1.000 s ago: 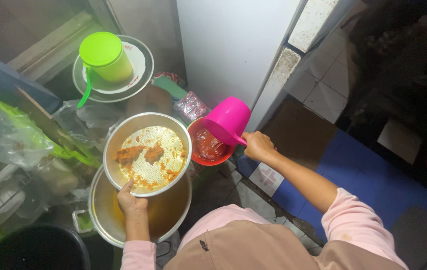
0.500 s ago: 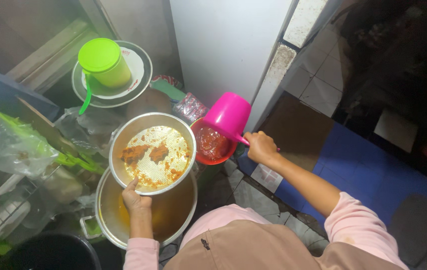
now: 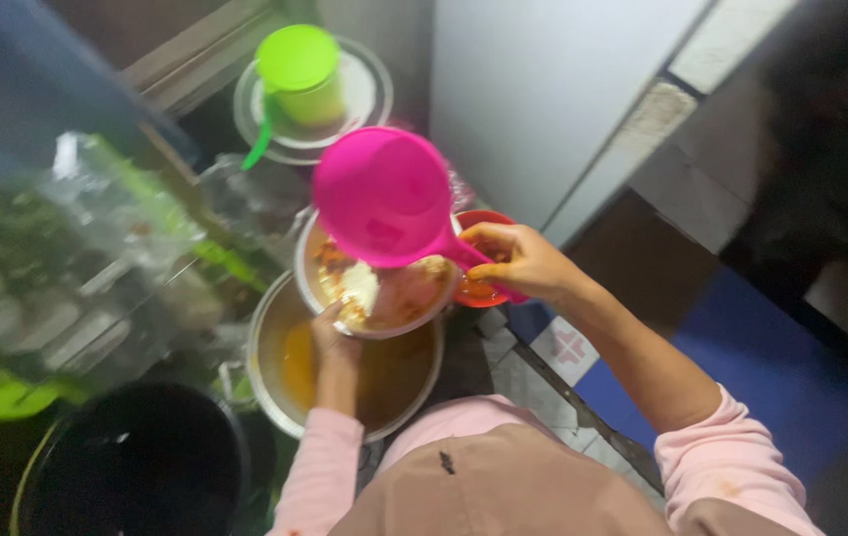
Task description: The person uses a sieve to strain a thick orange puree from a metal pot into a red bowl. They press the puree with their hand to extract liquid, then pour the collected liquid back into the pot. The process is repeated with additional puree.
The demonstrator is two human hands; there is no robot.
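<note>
My right hand grips the handle of a pink plastic dipper, which is tipped over a dirty metal bowl smeared with orange and white food. My left hand holds that bowl by its near rim, above a larger metal pot with brownish liquid inside. A red bowl sits just behind my right hand, mostly hidden by it.
A green lidded jug stands on a round plate at the back. Clear plastic bags with greens lie at the left. A black bucket is at the lower left. A white wall panel and tiled step run along the right.
My right hand has lifted the pink dipper from the red bowl and swung it left over the metal bowl. The view has shifted closer and is blurred.
</note>
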